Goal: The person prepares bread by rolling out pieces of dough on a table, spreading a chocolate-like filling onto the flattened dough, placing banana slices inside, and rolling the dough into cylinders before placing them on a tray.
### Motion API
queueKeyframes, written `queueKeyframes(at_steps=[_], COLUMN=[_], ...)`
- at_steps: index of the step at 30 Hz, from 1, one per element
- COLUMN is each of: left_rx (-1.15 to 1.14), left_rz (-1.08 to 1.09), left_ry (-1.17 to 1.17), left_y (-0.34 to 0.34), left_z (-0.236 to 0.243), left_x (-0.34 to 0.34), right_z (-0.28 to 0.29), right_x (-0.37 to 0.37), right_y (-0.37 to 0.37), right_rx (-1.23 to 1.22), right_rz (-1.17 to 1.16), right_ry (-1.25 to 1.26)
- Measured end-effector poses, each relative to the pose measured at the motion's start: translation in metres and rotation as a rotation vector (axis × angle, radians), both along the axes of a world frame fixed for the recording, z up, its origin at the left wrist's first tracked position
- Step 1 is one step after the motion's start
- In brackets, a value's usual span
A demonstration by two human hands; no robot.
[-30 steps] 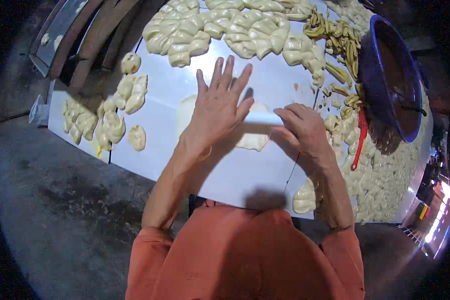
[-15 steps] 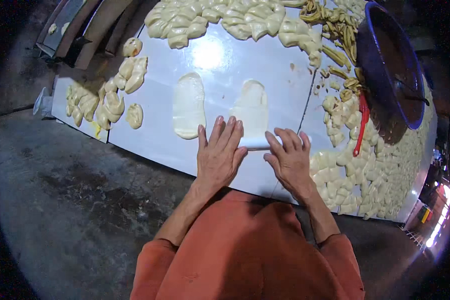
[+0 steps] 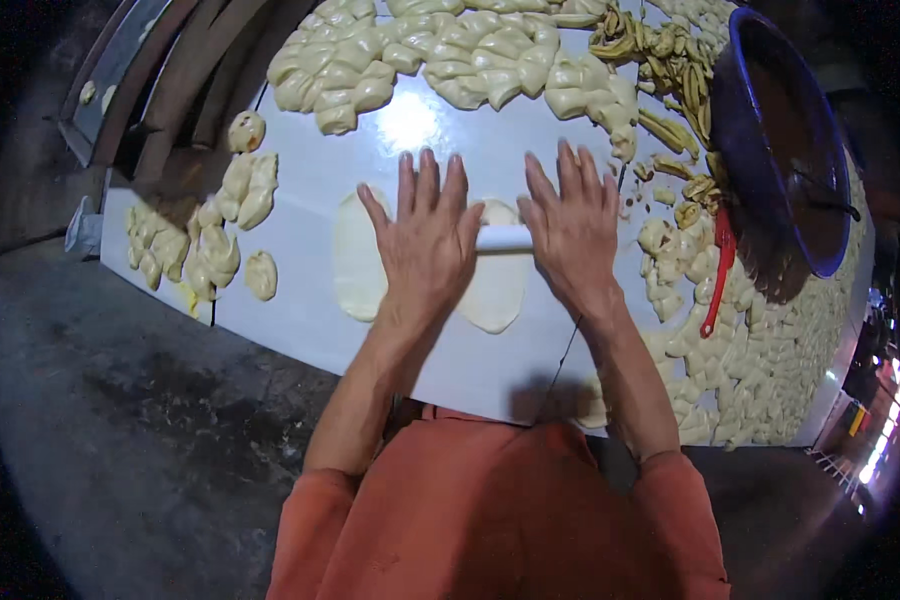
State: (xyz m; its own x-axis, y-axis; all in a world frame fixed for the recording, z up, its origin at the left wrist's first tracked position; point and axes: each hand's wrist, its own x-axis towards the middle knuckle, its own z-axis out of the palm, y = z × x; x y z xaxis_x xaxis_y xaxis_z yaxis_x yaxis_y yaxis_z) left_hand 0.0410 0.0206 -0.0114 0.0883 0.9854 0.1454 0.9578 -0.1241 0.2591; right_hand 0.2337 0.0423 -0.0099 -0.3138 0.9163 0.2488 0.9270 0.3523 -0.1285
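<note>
Clock dirs taken from the rolling pin, 12 = away from the person.

White rolling pin [image 3: 503, 238] lies crosswise at centre, over the R dough sheet [image 3: 497, 300], a pale flat oval showing both above & below it. L hand [image 3: 432, 230] on the pin's 9 o'c side: palm down, flat, fingers straight & a bit spread, not curled round anything. R hand [image 3: 577, 220] on the 3 o'c side: same pose, palm down, fingers stretched toward 12, also no wrapped grip. Pin's ends hidden under the hands, so exact contact there can't be told.

L dough sheet [image 3: 360, 280], another pale oval, at approx 8 o'c, partly behind L hand's outer edge. All on a white tabletop [image 3: 450, 365] w/ a dark seam.

Big heap of glossy dough lumps [image 3: 490, 60] from 11 to 1. Yellow-brown soft strips [image 3: 675, 85] at 1:30, next to a blue basin [image 3: 742, 90] w/ brown contents & a dark handle at 2:30. Red utensil [image 3: 722, 265] just past 3, lying by more small dough pieces [image 3: 760, 350], which spread thickly round 4.

Small dough cluster [image 3: 210, 245] at 9; single dough round [image 3: 261, 275] just under it. Long troughs [image 3: 175, 95] at 10. Clear plastic bag [image 3: 83, 230] at table edge, far 9. Orange shirt [image 3: 400, 520] at 6.
</note>
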Motion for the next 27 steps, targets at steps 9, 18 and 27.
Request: queueKeyframes(at_steps=[9, 18, 27], left_rx=[0.145, -0.017, -0.149], left_rz=[0.005, -0.279, -0.251], left_ry=[-0.002, -0.033, 0.047], left_y=[0.103, 0.018, -0.025], left_z=[-0.017, 0.018, -0.004], left_x=[-0.015, -0.025, -0.009], right_z=[0.026, 0.015, -0.007], right_x=[0.009, 0.042, -0.006], right_y=[0.054, 0.014, -0.021], right_rx=[-0.165, -0.016, -0.232], right_rz=[0.388, -0.099, 0.218], right_ry=[0.232, 0.101, -0.022])
